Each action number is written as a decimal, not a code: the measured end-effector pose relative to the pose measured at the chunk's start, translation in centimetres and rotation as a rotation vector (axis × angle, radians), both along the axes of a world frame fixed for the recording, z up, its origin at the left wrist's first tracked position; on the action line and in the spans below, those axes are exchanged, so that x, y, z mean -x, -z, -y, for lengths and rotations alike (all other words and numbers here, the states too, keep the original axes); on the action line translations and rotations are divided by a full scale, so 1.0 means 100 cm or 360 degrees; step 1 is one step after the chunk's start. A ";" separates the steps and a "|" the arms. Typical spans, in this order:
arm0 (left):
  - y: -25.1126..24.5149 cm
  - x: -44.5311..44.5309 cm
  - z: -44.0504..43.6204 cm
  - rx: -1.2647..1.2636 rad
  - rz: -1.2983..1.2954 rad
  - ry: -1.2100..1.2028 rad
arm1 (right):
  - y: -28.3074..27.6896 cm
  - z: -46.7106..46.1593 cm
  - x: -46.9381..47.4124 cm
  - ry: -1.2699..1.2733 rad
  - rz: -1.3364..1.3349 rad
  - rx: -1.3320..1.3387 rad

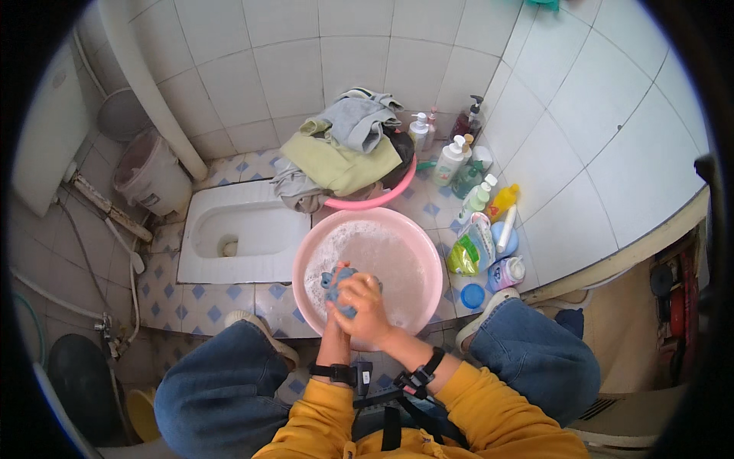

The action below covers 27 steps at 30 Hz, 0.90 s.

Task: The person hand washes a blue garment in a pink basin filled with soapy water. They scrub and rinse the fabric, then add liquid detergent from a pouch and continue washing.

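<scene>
A light pink plastic basin (429,252) of cloudy, soapy water stands on the tiled floor between my knees, with white foam along its left side. Over its front part, my left hand (337,312) and my right hand (365,307) are pressed together around a bunched blue-grey cloth (338,278). The right hand lies on top and hides much of the left hand and part of the cloth. Behind the basin, a brighter pink basin (375,202) holds a heap of clothes, with a light green garment (338,160) and a grey garment (361,120) on top.
A squat toilet (246,229) lies left of the basin, and a lidless white bucket (152,172) stands beyond it. Pump bottles (450,160), a green detergent pouch (470,252) and a blue cap (472,296) line the right side by the tiled wall. A tap (104,326) is at left.
</scene>
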<state>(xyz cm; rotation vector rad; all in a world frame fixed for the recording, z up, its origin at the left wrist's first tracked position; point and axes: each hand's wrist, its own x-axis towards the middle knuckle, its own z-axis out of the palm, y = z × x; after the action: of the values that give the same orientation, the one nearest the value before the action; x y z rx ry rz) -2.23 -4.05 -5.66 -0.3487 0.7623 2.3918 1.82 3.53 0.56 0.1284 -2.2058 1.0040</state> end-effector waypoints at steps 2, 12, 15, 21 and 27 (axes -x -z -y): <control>-0.005 0.003 0.005 -0.0257 0.0076 -0.0036 | 0.003 0.002 0.004 -0.0004 -0.0128 -0.0114; -0.088 0.041 0.027 0.0458 -0.0233 0.0201 | 0.019 -0.104 0.002 0.0048 0.0768 0.0030; -0.092 0.034 0.022 0.0367 -0.0209 0.0280 | 0.031 -0.086 0.000 -0.0590 0.1024 0.0320; -0.095 0.032 0.028 -0.0401 -0.0163 0.0113 | 0.068 -0.059 -0.001 -0.0151 0.1044 0.0512; -0.055 0.047 0.039 -0.0011 0.0144 -0.0143 | 0.029 -0.048 -0.007 -0.0164 0.0816 0.1847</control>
<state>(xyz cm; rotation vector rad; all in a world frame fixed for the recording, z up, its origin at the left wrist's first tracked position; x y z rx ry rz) -6.96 -7.93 -0.17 -0.4946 0.7110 2.4432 2.54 8.32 -2.34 -0.6003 -1.6582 2.3901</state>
